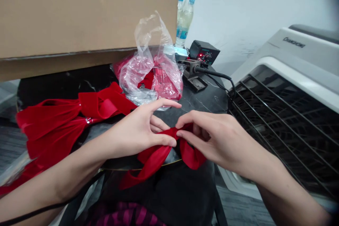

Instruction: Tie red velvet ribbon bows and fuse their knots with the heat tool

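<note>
We appear to be at the gathering step: our right hand (214, 134) pinches the red ribbon (156, 160) at the table (214, 99)'s near edge, while whether our left hand (140, 127), index finger raised, also pinches, we cannot tell. The next move calls for steady finger pressure. The ribbon looks soft, looped right, tail slanting left.

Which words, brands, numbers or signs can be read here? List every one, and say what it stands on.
"CHANGHONG": on the pale appliance with the dark grille, at the right.
Blue label on the bottles: print too small and blurred to read.
Markings around the dial of the black control box: too small to read.
</note>
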`<state>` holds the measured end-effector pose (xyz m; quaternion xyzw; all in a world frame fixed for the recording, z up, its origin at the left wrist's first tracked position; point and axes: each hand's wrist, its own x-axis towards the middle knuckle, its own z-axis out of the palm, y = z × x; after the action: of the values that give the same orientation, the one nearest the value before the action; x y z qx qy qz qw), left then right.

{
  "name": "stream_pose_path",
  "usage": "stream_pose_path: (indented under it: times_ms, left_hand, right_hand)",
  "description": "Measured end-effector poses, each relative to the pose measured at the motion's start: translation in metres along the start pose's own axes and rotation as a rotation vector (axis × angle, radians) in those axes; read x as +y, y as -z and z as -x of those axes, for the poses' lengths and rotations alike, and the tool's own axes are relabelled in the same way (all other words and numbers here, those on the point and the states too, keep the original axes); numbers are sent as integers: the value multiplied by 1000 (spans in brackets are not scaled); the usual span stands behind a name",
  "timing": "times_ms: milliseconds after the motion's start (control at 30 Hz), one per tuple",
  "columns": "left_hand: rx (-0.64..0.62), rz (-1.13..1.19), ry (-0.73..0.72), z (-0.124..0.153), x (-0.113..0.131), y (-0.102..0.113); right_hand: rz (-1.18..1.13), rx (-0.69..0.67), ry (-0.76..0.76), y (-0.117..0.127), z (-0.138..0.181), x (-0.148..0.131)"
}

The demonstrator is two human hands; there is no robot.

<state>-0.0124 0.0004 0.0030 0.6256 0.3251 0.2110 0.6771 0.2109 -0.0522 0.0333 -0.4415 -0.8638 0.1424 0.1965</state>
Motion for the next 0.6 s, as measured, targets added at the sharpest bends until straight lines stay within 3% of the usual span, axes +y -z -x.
stream_pose_path:
  times_ms: [233,600]
  left_hand:
    - [38,-104,73,-3,-1,-3]
    - [1,-79,74,-6,-4,-2]
  right_hand:
    - [-227,-71,-205,11,-8,0]
    - [-108,-100,-96,8,-19,0]
